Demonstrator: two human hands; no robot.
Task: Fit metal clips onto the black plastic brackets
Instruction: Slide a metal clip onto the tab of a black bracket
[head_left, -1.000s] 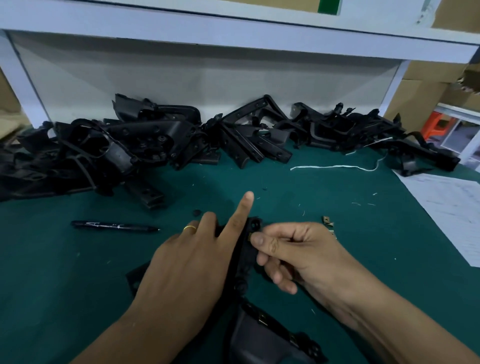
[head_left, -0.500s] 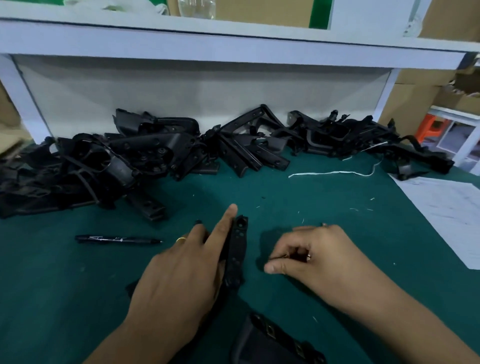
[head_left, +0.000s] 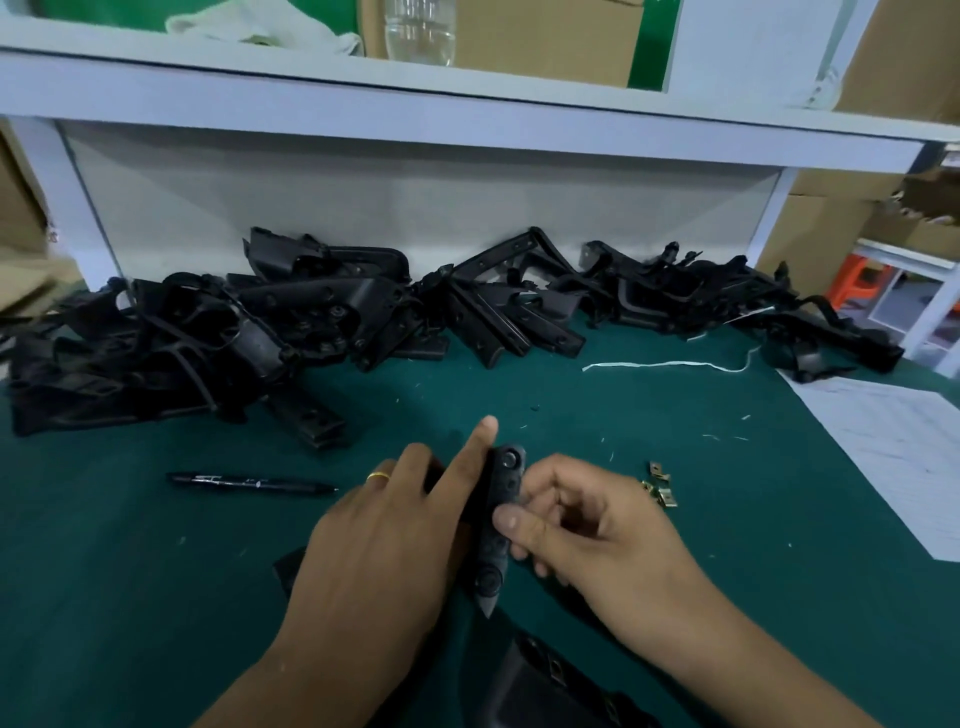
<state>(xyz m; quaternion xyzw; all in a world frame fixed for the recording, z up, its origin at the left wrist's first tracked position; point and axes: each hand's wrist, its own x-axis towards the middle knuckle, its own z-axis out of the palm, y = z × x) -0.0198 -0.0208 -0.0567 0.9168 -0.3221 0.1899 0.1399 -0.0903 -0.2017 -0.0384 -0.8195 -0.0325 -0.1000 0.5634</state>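
Note:
A narrow black plastic bracket (head_left: 503, 493) with round holes lies lengthwise on the green table mat, between my hands. My left hand (head_left: 379, 551) holds its left side, with the index finger stretched straight along the edge and a gold ring on one finger. My right hand (head_left: 597, 540) pinches the bracket's right edge: the thumb presses on its face and the fingers curl below. Anything under that thumb is hidden. A few small brass-coloured metal clips (head_left: 661, 486) lie on the mat just right of my right hand.
A long pile of black brackets (head_left: 311, 322) runs along the back wall under a white shelf (head_left: 467, 114). A black pen (head_left: 249, 482) lies to the left, a white string (head_left: 665, 364) and a paper sheet (head_left: 893, 441) to the right. Another black part (head_left: 540, 691) lies at the near edge.
My right hand went right to the clips, pinched something small there, then came back to the bracket's right edge. My left hand stayed on the bracket. The camera tilted up.

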